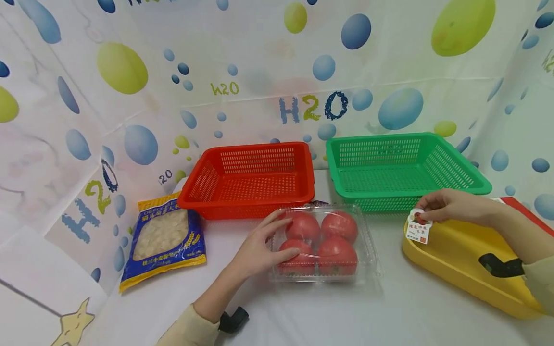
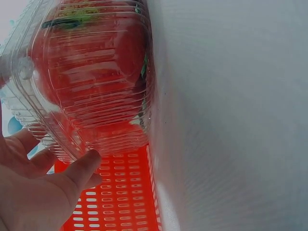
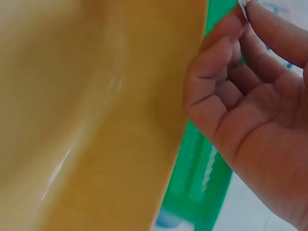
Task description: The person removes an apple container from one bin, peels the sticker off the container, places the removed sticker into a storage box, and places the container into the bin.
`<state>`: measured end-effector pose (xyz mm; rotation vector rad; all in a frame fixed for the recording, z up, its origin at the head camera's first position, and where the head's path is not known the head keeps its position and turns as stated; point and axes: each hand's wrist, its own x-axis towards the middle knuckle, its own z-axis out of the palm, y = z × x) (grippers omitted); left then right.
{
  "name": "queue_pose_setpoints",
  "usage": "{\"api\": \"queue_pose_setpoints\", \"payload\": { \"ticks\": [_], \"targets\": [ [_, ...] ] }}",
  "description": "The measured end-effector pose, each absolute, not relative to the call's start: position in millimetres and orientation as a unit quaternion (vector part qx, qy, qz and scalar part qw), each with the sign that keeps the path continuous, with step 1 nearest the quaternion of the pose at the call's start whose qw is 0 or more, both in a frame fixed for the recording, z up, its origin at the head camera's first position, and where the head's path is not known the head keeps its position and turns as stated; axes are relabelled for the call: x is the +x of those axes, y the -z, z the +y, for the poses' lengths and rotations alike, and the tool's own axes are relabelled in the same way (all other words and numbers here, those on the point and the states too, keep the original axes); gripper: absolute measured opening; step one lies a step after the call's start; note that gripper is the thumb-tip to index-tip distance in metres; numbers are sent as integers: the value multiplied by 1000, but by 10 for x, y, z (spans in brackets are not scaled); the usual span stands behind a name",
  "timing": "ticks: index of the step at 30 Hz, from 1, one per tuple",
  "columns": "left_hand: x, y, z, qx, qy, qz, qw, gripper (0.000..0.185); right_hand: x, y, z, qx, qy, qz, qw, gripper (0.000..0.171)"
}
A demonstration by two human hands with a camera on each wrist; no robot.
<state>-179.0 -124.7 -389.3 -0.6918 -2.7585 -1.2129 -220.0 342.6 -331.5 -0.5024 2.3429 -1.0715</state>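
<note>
The clear plastic clamshell box of four red tomatoes [image 1: 322,242] sat on the white tabletop [image 1: 346,312], in front of the red slotted plastic basket [image 1: 248,180]. The left hand [image 1: 259,250] rested against its left side, fingers spread and lightly curved, thumb touching the ribbed wall. The right hand [image 1: 450,206] pinched the white paper tag [image 1: 419,228] at the rim of the yellow plastic tray [image 1: 459,259], well apart from the box.

Two plastic mesh baskets stand at the back: one red basket [image 1: 248,180] and one green basket [image 1: 402,168]. One clear clamshell box [image 1: 322,242] holds four tomatoes [image 1: 337,254]. There is one yellow tray [image 1: 463,264] with one paper tag [image 1: 419,230], and one blue-and-yellow food bag [image 1: 164,238]. Two hands are in view.
</note>
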Motion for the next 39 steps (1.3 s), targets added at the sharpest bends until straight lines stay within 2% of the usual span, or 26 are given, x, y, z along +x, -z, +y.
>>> {"api": "queue_pose_setpoints", "payload": {
  "ticks": [5, 16, 25, 32, 39],
  "targets": [
    [-1783, 3878, -1259, -224, 392, -892, 26, 67, -2176, 3417, 3661, -163, 389, 870, 257, 35],
    [-1789, 3864, -1245, -223, 397, -890, 16, 69, -2191, 3682, 3657, -137, 364, 883, 262, 22],
    [-1780, 3841, -1272, -219, 401, -889, 18, 68, -2106, 3326, 3559, -110, 341, 893, 272, 44],
    [-1774, 3855, -1277, -218, 393, -893, 18, 69, -2080, 2967, 3247, -150, 339, 902, 221, 45],
    [-1785, 3897, -1275, -235, 380, -894, 27, 67, -2020, 3029, 2803, -193, 354, 902, 153, 42]
  ]
}}
